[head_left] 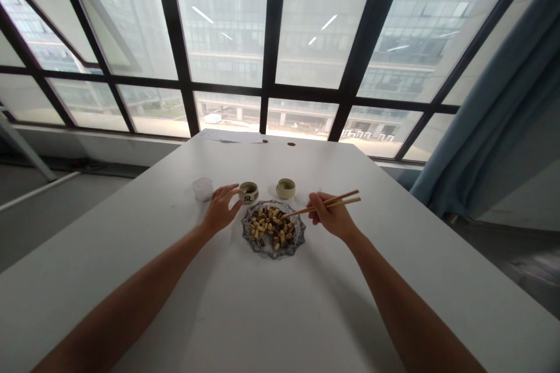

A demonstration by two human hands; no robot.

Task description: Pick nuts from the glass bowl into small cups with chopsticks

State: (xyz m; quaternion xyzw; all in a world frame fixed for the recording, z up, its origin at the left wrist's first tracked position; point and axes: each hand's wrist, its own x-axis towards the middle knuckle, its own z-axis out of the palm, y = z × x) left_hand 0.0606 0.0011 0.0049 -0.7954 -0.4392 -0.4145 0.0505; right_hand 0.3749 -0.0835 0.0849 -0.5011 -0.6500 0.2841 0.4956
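My right hand (330,214) holds a pair of wooden chopsticks (341,199). Their tips reach into the peanuts and dark seeds (272,222) heaped in a scalloped glass dish (275,254). Whether the tips pinch anything is too small to make out. My left hand (222,208) is at the left side of a small cup (248,192) with dark characters, its thumb and fingertips curved against the cup's edge. Dark contents show inside this cup. A second small pale cup (286,188) stands behind the dish, to the right of the first.
A translucent plastic cup (203,189) is just left of my left hand. White papers (230,136) lie at the far end of the white table (262,315), near two round holes. Large windows rise beyond it, and a blue curtain (485,116) hangs at the right.
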